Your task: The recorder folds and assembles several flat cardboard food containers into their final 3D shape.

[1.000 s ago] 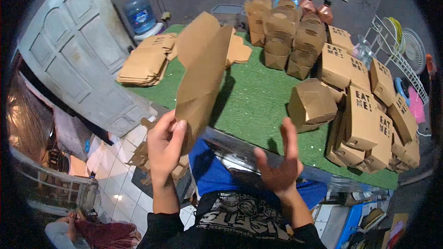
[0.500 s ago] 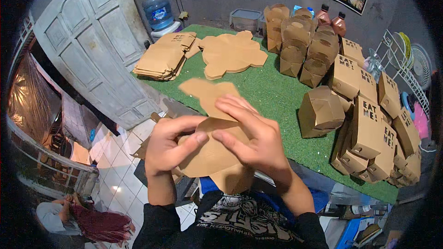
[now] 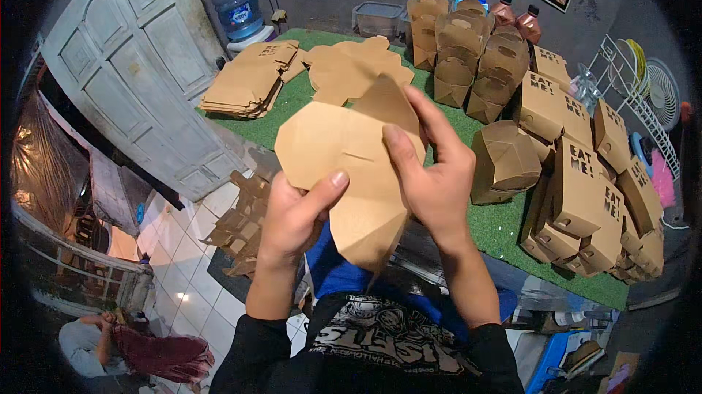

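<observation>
The card (image 3: pixel 357 144) is held above the near edge of the desk (image 3: pixel 504 235), pinched by the fingers of the left hand (image 3: pixel 287 213) and right hand (image 3: pixel 443 183), closed to its thickness, the left's mostly hidden. A crooked crease could be caused by uneven pressure, and the box (image 3: pixel 506 164) could be knocked by a rightward swing

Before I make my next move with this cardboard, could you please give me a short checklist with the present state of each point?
1. Left hand holding the cardboard piece: ok, thumb on its face.
2. Right hand holding it too: ok, at its right side.
3. Panels closed into a box: not ok, they spread open.
4. Back of the piece undamaged: cannot tell, hidden.
5. Open-topped box on the green mat: ok, right of the hands.
</observation>
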The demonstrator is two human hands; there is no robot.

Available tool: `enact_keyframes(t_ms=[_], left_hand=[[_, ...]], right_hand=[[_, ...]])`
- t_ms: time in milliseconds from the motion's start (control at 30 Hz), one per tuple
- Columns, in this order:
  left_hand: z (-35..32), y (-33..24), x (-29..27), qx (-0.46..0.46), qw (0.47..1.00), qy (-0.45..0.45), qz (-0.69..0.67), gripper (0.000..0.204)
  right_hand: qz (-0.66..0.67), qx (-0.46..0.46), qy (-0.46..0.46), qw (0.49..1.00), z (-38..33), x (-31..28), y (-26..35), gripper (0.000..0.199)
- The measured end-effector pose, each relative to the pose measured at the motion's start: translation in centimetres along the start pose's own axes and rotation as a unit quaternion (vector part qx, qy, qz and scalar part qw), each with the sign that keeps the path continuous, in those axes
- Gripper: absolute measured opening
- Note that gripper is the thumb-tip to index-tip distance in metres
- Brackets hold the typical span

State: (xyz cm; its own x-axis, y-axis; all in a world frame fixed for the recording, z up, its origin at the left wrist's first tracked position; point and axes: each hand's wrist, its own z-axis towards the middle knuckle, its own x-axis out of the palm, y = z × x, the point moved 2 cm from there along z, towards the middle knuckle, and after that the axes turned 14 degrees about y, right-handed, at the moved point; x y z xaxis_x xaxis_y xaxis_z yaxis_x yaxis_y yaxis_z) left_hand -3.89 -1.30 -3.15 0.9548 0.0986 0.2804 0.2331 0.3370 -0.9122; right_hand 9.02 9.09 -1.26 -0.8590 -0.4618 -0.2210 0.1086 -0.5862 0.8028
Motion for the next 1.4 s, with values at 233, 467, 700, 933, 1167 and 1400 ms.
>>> enact_keyframes(t_ms=[233,467,700,933,1167,1400], left_hand=[[1.2,-0.2,0.4,0.020,0.998,-0.019,-0.055,0.033],[0.9,0.9,-0.8,-0.075,0.992,0.046,0.086,0.035],[1.2,-0.4,1.1,0.043,0.980,0.095,0.172,0.040],[1.2,-0.1,1.7,0.071,0.979,0.042,0.185,0.037],[0.9,0.9,1.7,0.083,0.972,-0.023,0.218,0.027],[0.4,0.1,1.9,0.041,0.978,0.013,0.206,0.026]], right_hand=[[-0.222,-0.162,0.247,0.929,-2.9,-0.9,0.5,0.055],[-0.193,-0.184,0.139,0.954,-3.0,-1.6,-1.7,0.020],[-0.064,-0.110,0.047,0.991,-1.9,-1.5,-1.3,0.007],[-0.023,-0.064,0.072,0.995,-1.6,-0.9,-1.3,0.007],[0.038,-0.017,-0.016,0.999,-1.9,-0.6,-2.1,0.023],[-0.030,-0.073,0.042,0.996,0.1,-3.9,0.4,0.048]])
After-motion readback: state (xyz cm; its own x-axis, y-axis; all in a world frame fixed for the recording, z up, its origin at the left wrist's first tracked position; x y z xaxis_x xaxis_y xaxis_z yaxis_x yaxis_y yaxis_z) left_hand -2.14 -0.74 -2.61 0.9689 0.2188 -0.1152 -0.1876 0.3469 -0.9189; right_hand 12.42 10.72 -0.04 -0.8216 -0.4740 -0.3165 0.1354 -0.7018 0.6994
